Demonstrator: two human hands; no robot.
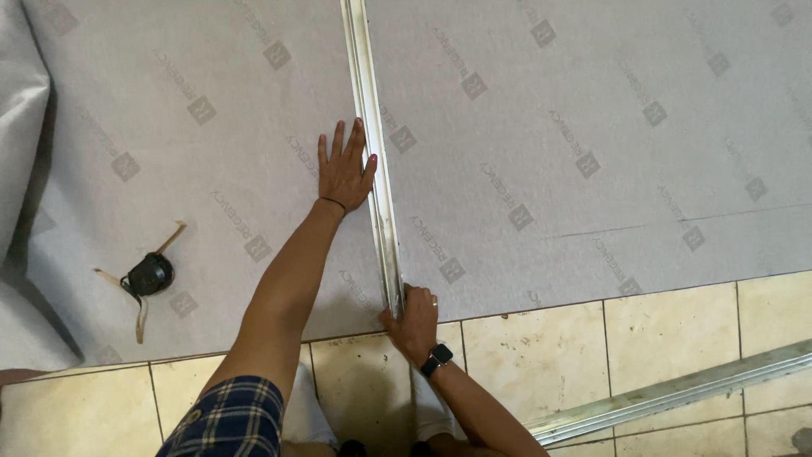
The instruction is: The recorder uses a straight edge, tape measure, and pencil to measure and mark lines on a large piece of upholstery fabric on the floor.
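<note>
The grey sheet (541, 127) covers nearly the whole upper part of the frame, laid flat over the tiled floor (643, 338), whose cream tiles show along the bottom edge. A fold of the same grey material bunches up at the far left.

Down the middle of the frame runs the long metal straightedge (375, 152), from the top edge to the near border of the sheet, where it ends at your lower hand. A second metal bar (677, 393) lies loose on the tiles at the lower right, well apart from the work.

Your left hand (344, 169) lies flat on the sheet, fingers spread open, its thumb side pressed against the left flank of the straightedge and pinning it. Your right hand (413, 320), with a watch on the wrist, sits at the straightedge's near end, fingers curled shut; whether they hold a blade or pen I cannot tell, since the hand hides it.

By the look of it, you are at the start of a line drawn or cut along the straightedge. The next move calls for steady downward pressure from the flat hand, so the bar does not slide, while the lower hand travels up along its edge.

The tape measure (150, 273), black with a tan strap, rests on the sheet at the left, untouched.
</note>
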